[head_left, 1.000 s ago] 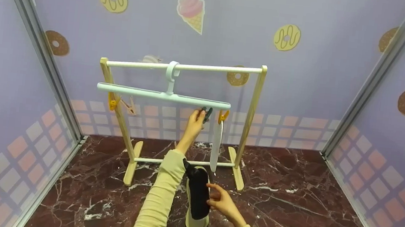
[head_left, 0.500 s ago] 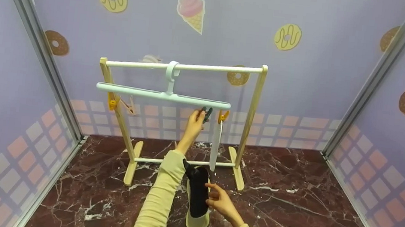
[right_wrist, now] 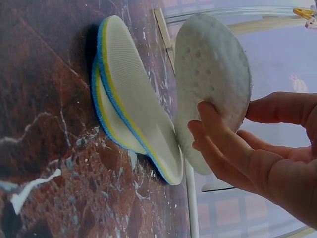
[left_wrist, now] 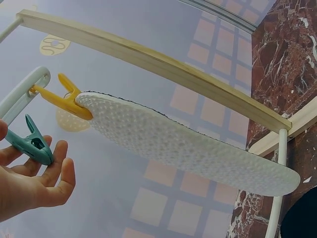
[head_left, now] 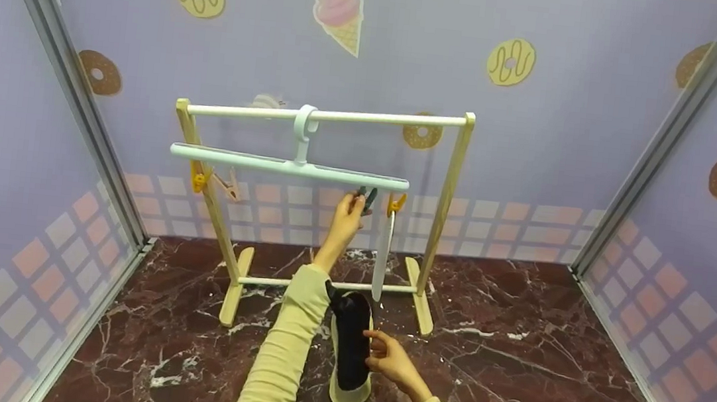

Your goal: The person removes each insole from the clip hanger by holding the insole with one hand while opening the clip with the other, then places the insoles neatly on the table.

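Note:
My left hand (head_left: 344,223) pinches a dark green clothespin (left_wrist: 37,144) just under the right part of the pale mint hanger (head_left: 292,167). Beside it, a yellow clothespin (left_wrist: 67,101) at the hanger's end grips an insole (left_wrist: 188,144) with a white dimpled underside, which hangs down. My right hand (head_left: 392,359) pinches another insole (right_wrist: 210,74) by its edge, thumb on one side and fingers on the other. Its dark face (head_left: 352,353) shows in the head view, its white dimpled one in the right wrist view. Below it, two cream insoles (right_wrist: 133,94) with blue and yellow edges overlap on the tabletop.
The hanger hooks over the top bar of a small wooden rack (head_left: 448,204). Another yellow clothespin (head_left: 199,179) and a wooden clothespin (head_left: 231,186) hang at the left. Patterned walls enclose the dark red marbled table (head_left: 514,364).
The scene sits slightly higher in the head view. Both hands keep their holds, with hardly any movement of the clothespin or insole.

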### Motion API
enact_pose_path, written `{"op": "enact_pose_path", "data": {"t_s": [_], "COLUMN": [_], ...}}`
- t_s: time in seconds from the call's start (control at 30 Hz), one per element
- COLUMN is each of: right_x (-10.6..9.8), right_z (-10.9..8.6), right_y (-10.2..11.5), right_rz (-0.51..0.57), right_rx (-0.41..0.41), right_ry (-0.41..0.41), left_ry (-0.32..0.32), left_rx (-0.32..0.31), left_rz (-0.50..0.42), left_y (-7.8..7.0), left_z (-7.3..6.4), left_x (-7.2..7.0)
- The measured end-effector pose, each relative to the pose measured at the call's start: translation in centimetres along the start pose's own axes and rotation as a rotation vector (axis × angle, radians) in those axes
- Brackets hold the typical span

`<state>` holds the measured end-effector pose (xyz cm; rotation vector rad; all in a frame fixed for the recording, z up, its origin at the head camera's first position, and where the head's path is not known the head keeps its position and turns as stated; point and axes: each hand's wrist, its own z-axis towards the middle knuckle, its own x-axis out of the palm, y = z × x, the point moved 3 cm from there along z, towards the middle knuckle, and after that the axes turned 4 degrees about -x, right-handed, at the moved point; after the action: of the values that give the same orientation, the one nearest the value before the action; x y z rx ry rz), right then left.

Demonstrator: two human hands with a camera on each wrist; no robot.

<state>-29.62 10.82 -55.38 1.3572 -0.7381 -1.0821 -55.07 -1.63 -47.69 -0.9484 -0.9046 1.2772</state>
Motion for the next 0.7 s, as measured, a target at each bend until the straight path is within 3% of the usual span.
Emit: {"op": "enact_pose_path", "data": {"t_s": [0.07,0.2,0.27,0.33,0.47,0.53,0.6,0.7], "right_x": [-0.1,-0.1,-0.1,-0.1,0.0,0.0,0.0,0.0], "right_z": [0.1,-0.1,-0.2,-0.2,-0.3,-0.4,-0.4,-0.5], "right_y": [-0.6,-1.1,-1.1,-1.1,-1.1,-1.1,-1.1,-1.0], "right_rz": [-0.037,-0.104,-0.121,-0.117,-0.074,-0.064,-0.068,-0.061], "right_rx": [0.0,0.008,0.016,0.03,0.07,0.082,0.089,0.091], "right_ry": [-0.011,-0.029,-0.034,-0.034,-0.022,-0.015,-0.009,0.0], "left_ry": [0.003,-0.015,-0.02,-0.027,-0.06,-0.072,-0.075,-0.058], "left_rx": [-0.014,0.053,0.027,0.003,-0.121,-0.137,-0.134,-0.081], "left_rz": [0.002,-0.018,-0.016,-0.002,0.029,0.038,0.034,0.024], "left_y": [0.1,0.9,-0.1,-2.5,-9.7,-11.7,-11.8,-8.4], "left_z": [0.2,0.5,0.0,-1.5,-5.5,-6.6,-6.7,-4.9], "left_x": [0.1,0.1,0.2,0.4,1.3,1.6,1.6,1.2]}}
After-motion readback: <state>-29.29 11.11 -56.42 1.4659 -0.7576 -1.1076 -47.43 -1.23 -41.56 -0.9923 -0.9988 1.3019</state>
